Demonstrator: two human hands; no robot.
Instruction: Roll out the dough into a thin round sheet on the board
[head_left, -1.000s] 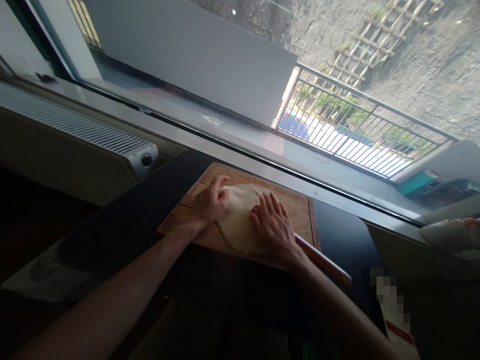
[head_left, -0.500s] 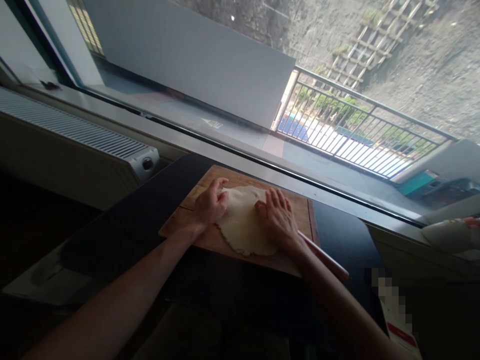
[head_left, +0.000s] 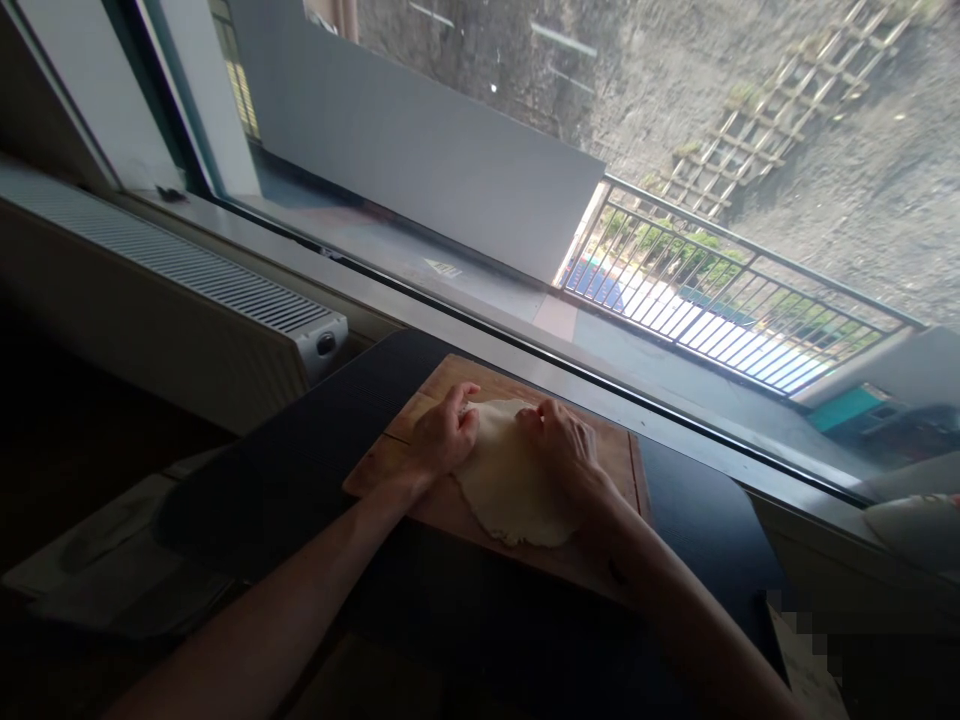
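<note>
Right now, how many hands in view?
2: the left hand at the dough's upper left edge, the right hand at its upper right, both over the wooden board.

Board [head_left: 388, 462]: warm brown, thin dark line near either end. Dough sheet [head_left: 502, 490] on board: pale cream, plain. Table [head_left: 697, 490] under board: near-black. Radiator [head_left: 281, 305] left of board: whitish, dark-striped grille. Sill [head_left: 600, 402] just beyond board: off-white. Far beyond board: plain grey panel [head_left: 435, 150], grey vertical-barred railing [head_left: 722, 293], mottled grey slope [head_left: 660, 100], teal box [head_left: 847, 405].
</note>
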